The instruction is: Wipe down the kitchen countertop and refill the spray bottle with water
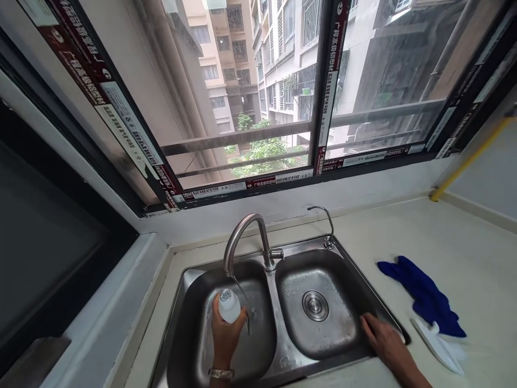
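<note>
My left hand [226,337] is wrapped around a whitish, translucent bottle [229,308] with a clear top, held over the left basin [258,353]. The bottle's opening points up toward the curved metal faucet [242,231]. A thin stream of water [239,286] runs from the spout and falls just right of the bottle's neck. At the right side of the sink, my right hand [383,338] rests on the rim, its fingers extended toward the right basin [299,280]. Nothing shows in that hand.
A small curved spout [329,218] stands at the sink's back right corner. On the counter [476,258] to the right lie a dark blue cloth [424,293] and a white brush-like object [438,347]. Behind the sink is a window [250,186]; a yellow pipe [470,161] runs along the right wall.
</note>
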The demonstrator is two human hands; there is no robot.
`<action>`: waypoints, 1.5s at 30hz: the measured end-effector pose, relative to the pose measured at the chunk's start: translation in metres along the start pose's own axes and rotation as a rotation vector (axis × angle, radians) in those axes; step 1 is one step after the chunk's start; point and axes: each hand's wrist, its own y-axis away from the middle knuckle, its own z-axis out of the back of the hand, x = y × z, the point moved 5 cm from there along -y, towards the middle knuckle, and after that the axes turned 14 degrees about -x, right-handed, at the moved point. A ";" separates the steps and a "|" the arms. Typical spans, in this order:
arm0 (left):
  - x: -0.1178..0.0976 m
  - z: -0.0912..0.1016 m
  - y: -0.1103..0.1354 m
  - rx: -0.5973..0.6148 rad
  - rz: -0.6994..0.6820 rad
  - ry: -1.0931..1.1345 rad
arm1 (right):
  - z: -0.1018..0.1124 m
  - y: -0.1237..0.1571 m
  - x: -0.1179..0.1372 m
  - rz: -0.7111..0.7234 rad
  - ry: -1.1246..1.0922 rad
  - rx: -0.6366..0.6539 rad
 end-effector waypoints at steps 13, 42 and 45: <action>0.008 -0.022 -0.006 -0.031 -0.057 -0.106 | -0.002 0.000 0.001 -0.046 -0.012 0.041; 0.003 -0.032 -0.008 -0.017 -0.054 -0.127 | -0.003 -0.001 -0.001 -0.035 0.015 0.020; 0.002 -0.031 -0.007 -0.026 -0.060 -0.113 | -0.004 -0.001 0.000 -0.027 0.006 0.024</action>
